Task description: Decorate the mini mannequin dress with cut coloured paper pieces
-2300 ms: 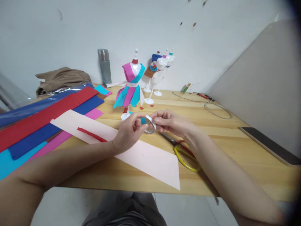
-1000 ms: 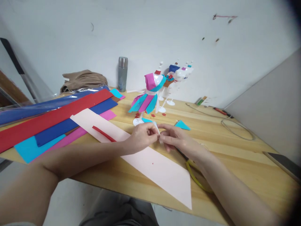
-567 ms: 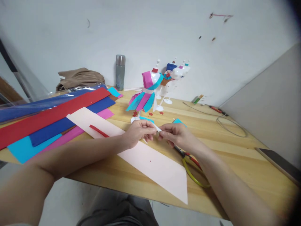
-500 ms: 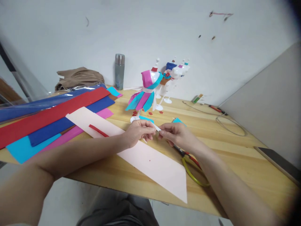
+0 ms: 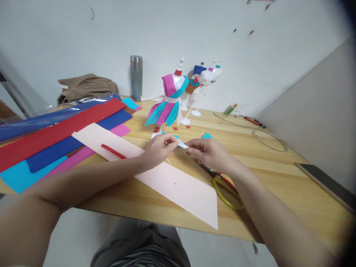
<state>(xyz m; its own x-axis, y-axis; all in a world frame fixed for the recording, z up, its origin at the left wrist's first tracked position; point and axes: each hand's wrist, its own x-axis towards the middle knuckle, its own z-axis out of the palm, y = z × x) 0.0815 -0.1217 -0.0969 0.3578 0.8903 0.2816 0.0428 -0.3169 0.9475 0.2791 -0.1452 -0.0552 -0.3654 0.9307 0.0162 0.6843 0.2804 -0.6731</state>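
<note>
My left hand (image 5: 160, 149) and my right hand (image 5: 210, 151) pinch a small white strip (image 5: 183, 145) between them, one at each end. Below them lies a long pale pink sheet (image 5: 183, 187) with a thin red strip (image 5: 112, 151) on it. Scissors with yellow and red handles (image 5: 222, 193) rest beneath my right wrist. Just behind my hands stands a small dress form (image 5: 168, 96) dressed in pink and turquoise pieces with a white waistband. Small red flower shapes (image 5: 175, 128) lie near its base.
Coloured sheets (image 5: 63, 129) overlap at the left, before a brown cloth (image 5: 89, 87). A grey flask (image 5: 136, 79) and more dress forms (image 5: 207, 76) stand by the wall. A cable (image 5: 257, 139), a red-handled tool (image 5: 251, 121) and a dark flat device (image 5: 326, 183) are at the right.
The view has shifted slightly. My fingertips have moved a little further apart, and more of the white strip shows between them.
</note>
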